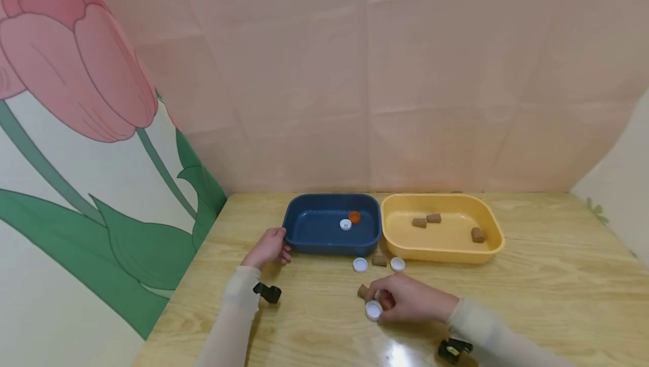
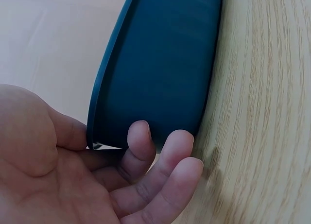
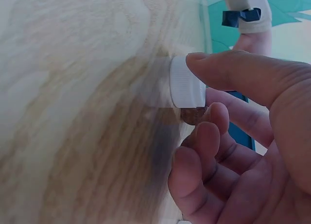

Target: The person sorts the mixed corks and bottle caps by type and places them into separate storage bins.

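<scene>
One white cap pinched by fingers of right hand, beside cork; left hand fingers grip blue tray corner.

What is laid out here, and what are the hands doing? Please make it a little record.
Surface: wood-grained table
Left hand: grips the blue tray
Blue tray holds: a white cap, an orange cap
Yellow tray holds: three corks
Right hand: pinches another white cap, beside a cork
Loose near the trays: two white caps, one more cork
</scene>
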`<state>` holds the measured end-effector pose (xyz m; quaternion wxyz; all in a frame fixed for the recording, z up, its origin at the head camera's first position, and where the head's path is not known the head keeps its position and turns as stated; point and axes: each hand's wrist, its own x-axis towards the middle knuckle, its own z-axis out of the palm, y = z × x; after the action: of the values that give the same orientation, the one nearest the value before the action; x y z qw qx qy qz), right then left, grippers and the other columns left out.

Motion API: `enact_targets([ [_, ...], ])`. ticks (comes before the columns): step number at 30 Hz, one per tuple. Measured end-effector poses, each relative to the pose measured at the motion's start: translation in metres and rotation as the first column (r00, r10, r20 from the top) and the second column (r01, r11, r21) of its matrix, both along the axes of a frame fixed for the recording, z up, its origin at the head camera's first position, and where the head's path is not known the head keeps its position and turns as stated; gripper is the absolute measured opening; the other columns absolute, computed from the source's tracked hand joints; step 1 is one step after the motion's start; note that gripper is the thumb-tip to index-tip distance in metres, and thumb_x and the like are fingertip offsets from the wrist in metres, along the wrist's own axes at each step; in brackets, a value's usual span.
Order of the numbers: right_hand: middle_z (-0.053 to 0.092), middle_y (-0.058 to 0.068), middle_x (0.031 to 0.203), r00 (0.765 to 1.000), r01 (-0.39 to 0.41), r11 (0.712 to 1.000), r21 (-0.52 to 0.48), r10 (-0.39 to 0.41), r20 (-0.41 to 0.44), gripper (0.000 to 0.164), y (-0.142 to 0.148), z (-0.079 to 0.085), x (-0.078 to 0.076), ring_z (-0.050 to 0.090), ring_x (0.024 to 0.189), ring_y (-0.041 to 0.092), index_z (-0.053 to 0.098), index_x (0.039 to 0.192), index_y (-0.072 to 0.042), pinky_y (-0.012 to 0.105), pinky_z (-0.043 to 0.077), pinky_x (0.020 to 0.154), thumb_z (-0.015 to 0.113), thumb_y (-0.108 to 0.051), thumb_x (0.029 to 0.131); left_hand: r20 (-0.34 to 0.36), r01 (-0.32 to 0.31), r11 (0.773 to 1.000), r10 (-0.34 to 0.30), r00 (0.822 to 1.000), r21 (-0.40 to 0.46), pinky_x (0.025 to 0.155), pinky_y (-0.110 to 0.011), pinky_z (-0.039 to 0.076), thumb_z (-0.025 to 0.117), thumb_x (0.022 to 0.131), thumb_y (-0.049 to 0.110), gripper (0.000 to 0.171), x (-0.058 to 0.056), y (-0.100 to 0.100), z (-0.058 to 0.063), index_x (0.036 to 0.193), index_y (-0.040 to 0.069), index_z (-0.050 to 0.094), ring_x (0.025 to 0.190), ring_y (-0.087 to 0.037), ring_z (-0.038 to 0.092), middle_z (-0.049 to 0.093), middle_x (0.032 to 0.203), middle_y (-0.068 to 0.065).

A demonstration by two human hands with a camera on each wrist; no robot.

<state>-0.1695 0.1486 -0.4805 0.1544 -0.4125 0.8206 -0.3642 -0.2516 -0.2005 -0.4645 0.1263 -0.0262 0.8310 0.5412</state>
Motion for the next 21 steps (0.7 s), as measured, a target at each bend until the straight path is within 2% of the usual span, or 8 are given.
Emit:
enact_targets([
  [7,0.052,-0.016,0.067,1.000,0.009,1.000,-0.002,-0.009,0.011,0.024,-0.0018,-0.0030,-0.0010,0.047,0.060,-0.006,0.069,0.104,-0.019,0.016,0.042,0.056,0.078,-0.011,0.082,-0.007,-0.012,1.000,0.012,1.000,0.001,0.059,-0.036,0.058,0.027,0.110,0.020,0.041,-0.0020,0.0002,-0.0022,0.117,-0.011,0.054,0.065,-0.022,0.063,0.057,0.082,-0.013],
  [14,0.049,-0.017,0.066,0.999,0.025,0.999,-0.024,-0.025,-0.033,0.025,0.0001,-0.0053,-0.0056,0.045,0.059,-0.006,0.068,0.102,-0.017,0.015,0.041,0.056,0.079,-0.011,0.080,-0.009,-0.012,1.000,0.012,1.000,0.000,0.057,-0.033,0.057,0.027,0.110,0.020,0.041,-0.0016,0.0015,-0.0011,0.117,-0.012,0.053,0.062,-0.019,0.061,0.056,0.081,-0.011],
  [21,0.053,-0.015,0.067,0.998,0.057,0.998,0.001,-0.057,-0.021,0.023,0.0029,-0.0052,-0.0092,0.048,0.060,-0.004,0.069,0.101,-0.020,0.017,0.042,0.056,0.081,-0.018,0.081,-0.003,-0.002,1.000,0.002,1.000,-0.009,0.058,-0.034,0.057,0.028,0.110,0.020,0.041,-0.0007,0.0011,0.0000,0.115,-0.010,0.055,0.064,-0.020,0.062,0.058,0.083,-0.013],
])
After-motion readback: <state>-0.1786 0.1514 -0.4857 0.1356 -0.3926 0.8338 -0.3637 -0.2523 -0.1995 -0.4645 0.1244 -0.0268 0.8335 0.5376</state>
